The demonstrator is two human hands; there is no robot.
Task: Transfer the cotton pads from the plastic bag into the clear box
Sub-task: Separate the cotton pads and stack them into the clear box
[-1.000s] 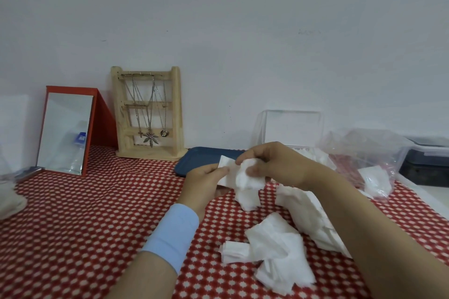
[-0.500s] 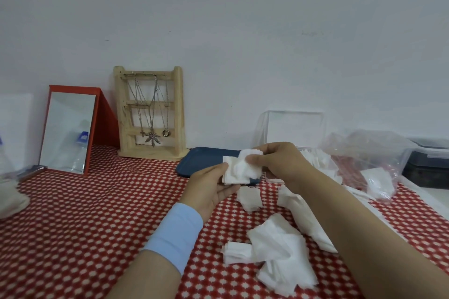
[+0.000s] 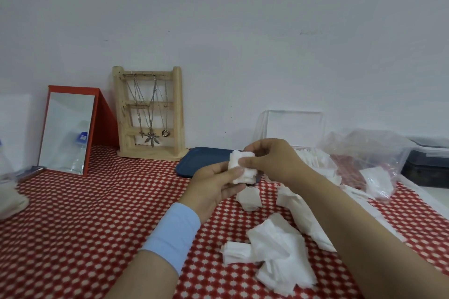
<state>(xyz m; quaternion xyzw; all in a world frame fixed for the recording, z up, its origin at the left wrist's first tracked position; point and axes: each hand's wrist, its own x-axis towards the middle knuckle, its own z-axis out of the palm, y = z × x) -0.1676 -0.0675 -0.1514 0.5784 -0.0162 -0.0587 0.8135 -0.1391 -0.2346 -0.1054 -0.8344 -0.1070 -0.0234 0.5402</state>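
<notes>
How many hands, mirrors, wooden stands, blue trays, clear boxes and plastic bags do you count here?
Hands: 2, both holding pads
Mirror: 1
Stand: 1
Tray: 1
Clear box: 1
Bag: 1
Total: 7

Red-framed mirror [image 3: 66,133], wooden necklace stand [image 3: 148,114], blue tray [image 3: 204,161] — on checkered cloth [image 3: 85,226].

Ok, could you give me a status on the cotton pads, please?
Left hand, right hand both pinch a pad stack. Clear box open behind. Loose pads on tablecloth. Nothing blocking.
</notes>
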